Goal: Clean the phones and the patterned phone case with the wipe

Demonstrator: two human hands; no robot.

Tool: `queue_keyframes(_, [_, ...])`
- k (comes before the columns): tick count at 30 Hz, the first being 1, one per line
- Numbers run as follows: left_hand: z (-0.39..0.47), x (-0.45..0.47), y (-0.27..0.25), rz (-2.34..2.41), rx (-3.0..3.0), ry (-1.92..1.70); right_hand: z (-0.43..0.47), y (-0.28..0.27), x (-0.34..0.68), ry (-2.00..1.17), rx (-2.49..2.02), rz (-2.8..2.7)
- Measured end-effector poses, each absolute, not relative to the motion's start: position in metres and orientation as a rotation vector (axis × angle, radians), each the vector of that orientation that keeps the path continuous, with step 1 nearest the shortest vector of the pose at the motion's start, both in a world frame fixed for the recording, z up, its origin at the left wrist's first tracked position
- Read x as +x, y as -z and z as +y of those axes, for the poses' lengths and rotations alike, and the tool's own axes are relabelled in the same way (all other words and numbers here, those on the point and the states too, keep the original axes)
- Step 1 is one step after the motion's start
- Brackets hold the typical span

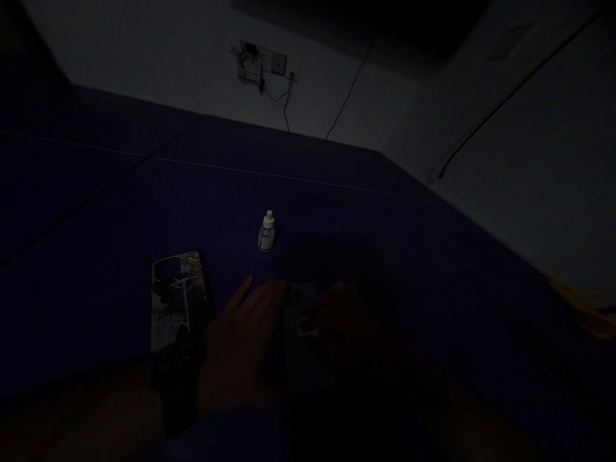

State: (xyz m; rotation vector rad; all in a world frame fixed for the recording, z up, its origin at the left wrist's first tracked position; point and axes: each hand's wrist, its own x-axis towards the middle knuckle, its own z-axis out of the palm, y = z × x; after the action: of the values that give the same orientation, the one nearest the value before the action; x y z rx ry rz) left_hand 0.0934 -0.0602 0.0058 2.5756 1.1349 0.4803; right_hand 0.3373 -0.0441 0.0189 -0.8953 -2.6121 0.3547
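The scene is very dark. A phone (pixel 299 359) lies back up on the blue surface, its camera lenses near the top. Flat beside the phone's left edge rests my left hand (pixel 245 346), fingers stretched out and fingertips at the camera corner. A dark watch (pixel 178 378) is on that wrist. Over the phone's right side is my right hand (pixel 337 314), deep in shadow, its fingers closed on a small white pad (pixel 307 328) against the phone's back. What the pad is made of cannot be made out.
A patterned phone case (pixel 176 298) lies left of my left hand, partly behind the watch. Beyond the hands stands a small dropper bottle (pixel 266 234) with a white top. Wall sockets (pixel 264 61) with cables are at the back. Something yellow (pixel 577 308) sits at the right edge.
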Motion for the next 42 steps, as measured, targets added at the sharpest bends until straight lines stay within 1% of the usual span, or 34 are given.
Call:
queue_keyframes(3, [-0.0604, 0.0927, -0.0045, 1.129, 2.584, -0.488, -0.0433, -0.0167, 0.3368, -0.271, -0.994, -2.570])
queue_keyframes(8, [-0.0607, 0.0912, -0.0036, 1.113, 2.587, -0.516, -0.0439, -0.0169, 0.3366, -0.366, -0.802, -2.651])
queue_keyframes(13, [-0.0608, 0.0923, -0.0073, 1.098, 2.578, -0.480, -0.0409, -0.0134, 0.3373, -0.248, -0.957, -2.552])
queue_keyframes(19, [-0.0600, 0.0917, -0.0079, 1.103, 2.574, -0.461, -0.0433, -0.0168, 0.3352, -0.369, -0.865, -2.661])
queue_keyframes(24, [-0.0605, 0.0915, -0.0043, 1.087, 2.595, -0.519, -0.0407, -0.0147, 0.3361, -0.270, -0.995, -2.555])
queue_keyframes(30, [-0.0616, 0.0927, -0.0033, 1.115, 2.581, -0.510, -0.0427, -0.0164, 0.3341, -0.348, -0.791, -2.651])
queue_keyframes(36, [-0.0605, 0.0913, -0.0048, 1.090, 2.585, -0.494, -0.0397, -0.0154, 0.3366, -0.250, -0.954, -2.574])
queue_keyframes(42, [-0.0612, 0.0922, -0.0053, 1.113, 2.581, -0.488, -0.0409, -0.0188, 0.3401, -0.373, -0.759, -2.577])
